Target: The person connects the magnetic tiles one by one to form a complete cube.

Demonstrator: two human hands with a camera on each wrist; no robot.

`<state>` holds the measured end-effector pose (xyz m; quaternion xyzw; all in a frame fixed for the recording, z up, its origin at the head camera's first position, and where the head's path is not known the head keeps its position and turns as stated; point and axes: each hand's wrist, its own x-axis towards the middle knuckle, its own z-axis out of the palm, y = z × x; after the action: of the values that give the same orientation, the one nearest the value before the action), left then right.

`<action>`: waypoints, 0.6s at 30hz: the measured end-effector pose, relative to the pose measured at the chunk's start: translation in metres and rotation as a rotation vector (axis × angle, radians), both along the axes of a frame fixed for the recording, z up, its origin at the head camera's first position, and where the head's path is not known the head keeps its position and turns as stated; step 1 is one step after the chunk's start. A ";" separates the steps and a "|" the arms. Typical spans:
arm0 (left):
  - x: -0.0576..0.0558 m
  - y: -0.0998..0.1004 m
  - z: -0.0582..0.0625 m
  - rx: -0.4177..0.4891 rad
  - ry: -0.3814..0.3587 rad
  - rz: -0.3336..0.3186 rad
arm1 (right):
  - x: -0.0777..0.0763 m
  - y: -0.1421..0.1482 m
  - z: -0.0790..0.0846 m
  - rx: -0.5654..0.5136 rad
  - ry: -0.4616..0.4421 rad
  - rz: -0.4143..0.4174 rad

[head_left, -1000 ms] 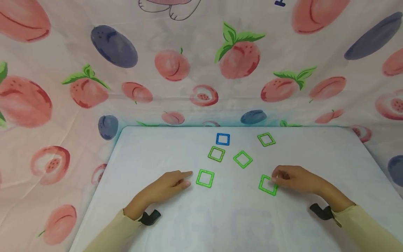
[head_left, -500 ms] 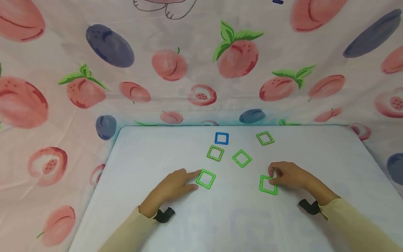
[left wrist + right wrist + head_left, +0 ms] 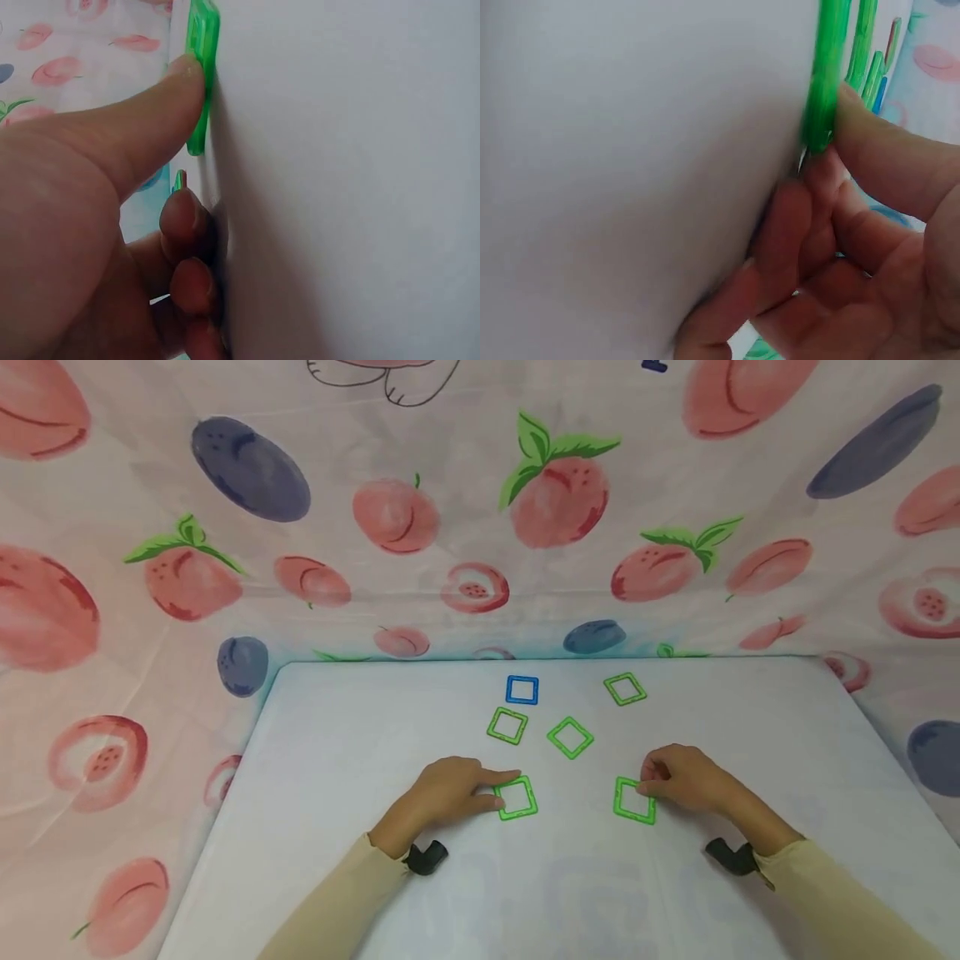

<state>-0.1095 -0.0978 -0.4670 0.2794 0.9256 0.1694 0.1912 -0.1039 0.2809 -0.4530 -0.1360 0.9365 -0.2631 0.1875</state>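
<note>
Two hollow green square magnetic tiles lie near the middle of the white table in the head view. My left hand holds the left tile at its upper left corner, the index finger along the top edge and the thumb at the left side. In the left wrist view the thumb presses on that tile; the index finger is hidden there. My right hand pinches the right tile by its upper right corner. The right wrist view has the thumb against this tile, the other fingers curled below. A gap separates the two tiles.
Behind the hands lie a blue square tile, a green tile just below it, a tilted green tile, and another green tile near the back edge. A fruit-patterned cloth hangs behind the table.
My left hand has reached the left tile and slid it rightward, turning it a little, closer to the right tile. The right hand keeps its tile almost in place, turned slightly.
</note>
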 end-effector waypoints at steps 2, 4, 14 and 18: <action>0.000 0.000 0.000 -0.017 0.001 -0.001 | 0.004 -0.003 -0.001 0.026 0.026 -0.003; 0.002 0.001 0.000 -0.018 0.000 0.006 | 0.008 -0.005 -0.002 0.052 0.045 0.014; 0.005 -0.002 0.004 0.030 -0.002 0.000 | 0.005 -0.015 0.015 -0.096 -0.074 0.116; 0.004 -0.003 0.004 0.022 0.005 -0.021 | 0.005 -0.022 0.022 -0.164 -0.133 0.110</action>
<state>-0.1053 -0.1012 -0.4626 0.2918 0.9211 0.1769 0.1874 -0.0990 0.2592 -0.4308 -0.1841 0.8884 -0.3367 0.2518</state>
